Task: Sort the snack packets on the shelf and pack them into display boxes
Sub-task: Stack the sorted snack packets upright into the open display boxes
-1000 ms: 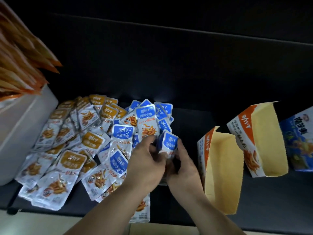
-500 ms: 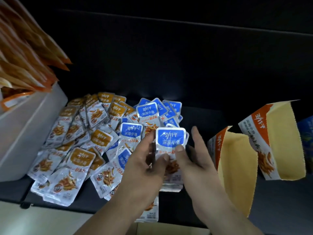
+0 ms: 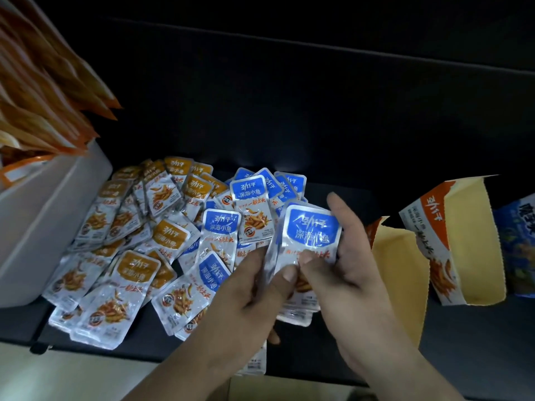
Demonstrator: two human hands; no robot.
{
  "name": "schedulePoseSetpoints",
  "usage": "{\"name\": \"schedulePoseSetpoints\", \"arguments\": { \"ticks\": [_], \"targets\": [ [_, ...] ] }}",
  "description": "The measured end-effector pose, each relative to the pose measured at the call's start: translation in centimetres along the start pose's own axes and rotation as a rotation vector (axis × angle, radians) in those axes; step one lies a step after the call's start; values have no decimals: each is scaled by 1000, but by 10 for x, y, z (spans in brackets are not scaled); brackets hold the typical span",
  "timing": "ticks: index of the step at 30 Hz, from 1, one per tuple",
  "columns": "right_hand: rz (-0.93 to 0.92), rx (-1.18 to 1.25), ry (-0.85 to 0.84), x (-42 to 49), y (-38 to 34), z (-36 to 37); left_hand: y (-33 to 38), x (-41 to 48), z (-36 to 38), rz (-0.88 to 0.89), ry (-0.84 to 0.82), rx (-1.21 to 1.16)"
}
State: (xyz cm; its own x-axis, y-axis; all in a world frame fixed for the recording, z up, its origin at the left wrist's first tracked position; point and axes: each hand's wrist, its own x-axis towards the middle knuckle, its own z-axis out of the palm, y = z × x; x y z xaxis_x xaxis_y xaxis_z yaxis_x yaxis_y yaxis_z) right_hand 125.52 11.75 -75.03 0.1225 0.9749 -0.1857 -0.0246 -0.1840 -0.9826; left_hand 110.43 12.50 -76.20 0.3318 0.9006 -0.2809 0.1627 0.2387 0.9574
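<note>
Head view looks down on a dark shelf (image 3: 477, 345) where both hands meet over a small stack of blue-labelled packets (image 3: 311, 235), held upright and lifted just above the heap. The left hand (image 3: 254, 287) grips the stack's lower left edge, its fingers curled behind and its thumb pressed on the front film. The right hand (image 3: 350, 270) holds the right side: its thumb lies on the front near the bottom, touching the left thumb's tip, while its other fingers wrap behind and one finger stands straighter beside the top right corner. How many packets are in the stack cannot be told; several silver edges fan out at its lower left. Beneath and behind the hands lie loose blue-labelled packets (image 3: 252, 198), overlapping one another, and to their left spreads a wider heap of orange-labelled packets (image 3: 139, 261), also overlapping and reaching the shelf's front edge. Just right of the right hand stands the nearer display box (image 3: 402, 273), open with its pale inside facing the camera; the farther display box (image 3: 463, 241) stands beside it, likewise open. A blue bag (image 3: 518, 241) shows at the far right edge. At the left a white bin (image 3: 43, 215) holds upright orange pouches (image 3: 43, 96).
</note>
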Motion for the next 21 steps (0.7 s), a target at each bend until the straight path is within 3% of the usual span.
{"name": "schedulePoseSetpoints", "arguments": {
  "ticks": [8, 17, 21],
  "targets": [
    [-84, 34, 2, -8, -12, -12, 13, -7, 9, 19, -47, -32],
    [-45, -18, 60, -20, -5, -49, 41, -14, 57, 173, -199, 122],
    [-118, -106, 115, -29, -15, -81, 52, -9, 87, 159, -224, 188]
  ]
}}
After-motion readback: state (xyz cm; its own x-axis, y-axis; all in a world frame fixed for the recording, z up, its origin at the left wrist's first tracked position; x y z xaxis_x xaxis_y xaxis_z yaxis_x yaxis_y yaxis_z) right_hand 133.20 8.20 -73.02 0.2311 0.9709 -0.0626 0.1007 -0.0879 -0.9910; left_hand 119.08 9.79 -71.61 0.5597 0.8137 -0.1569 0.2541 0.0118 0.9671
